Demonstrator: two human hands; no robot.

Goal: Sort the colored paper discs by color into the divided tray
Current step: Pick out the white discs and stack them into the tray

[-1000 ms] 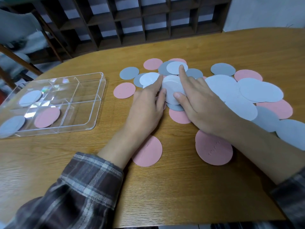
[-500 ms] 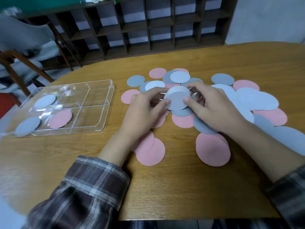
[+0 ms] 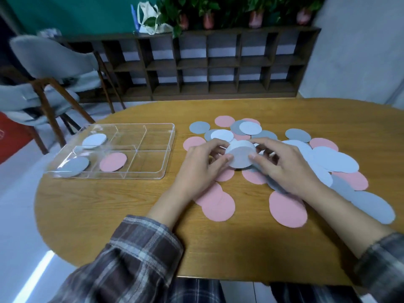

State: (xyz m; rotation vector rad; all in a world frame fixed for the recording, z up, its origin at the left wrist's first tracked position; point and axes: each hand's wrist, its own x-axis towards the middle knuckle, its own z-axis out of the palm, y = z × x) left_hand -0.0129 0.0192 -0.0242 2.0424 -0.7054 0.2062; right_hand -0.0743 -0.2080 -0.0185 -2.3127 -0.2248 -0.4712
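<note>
Pink, grey and pale blue paper discs lie scattered and overlapping on the wooden table (image 3: 109, 215). My left hand (image 3: 197, 169) and my right hand (image 3: 282, 167) both pinch a small stack of pale discs (image 3: 240, 155), lifted a little above the pile, one hand on each side. A clear divided tray (image 3: 159, 171) sits to the left; it holds a pale blue disc (image 3: 94, 140) in a back compartment, a grey disc (image 3: 73, 166) at front left and a pink disc (image 3: 113, 161) beside it. Two large pink discs (image 3: 218, 206) lie near my wrists.
A grey chair (image 3: 50, 68) with wooden legs stands beyond the table's left end. A dark cubby shelf (image 3: 207, 66) with plants on top lines the back wall. The tray's right compartments hold nothing.
Both hands have lifted the pale discs off the pile and now pinch them between them. My head has tilted up, showing more of the room.
</note>
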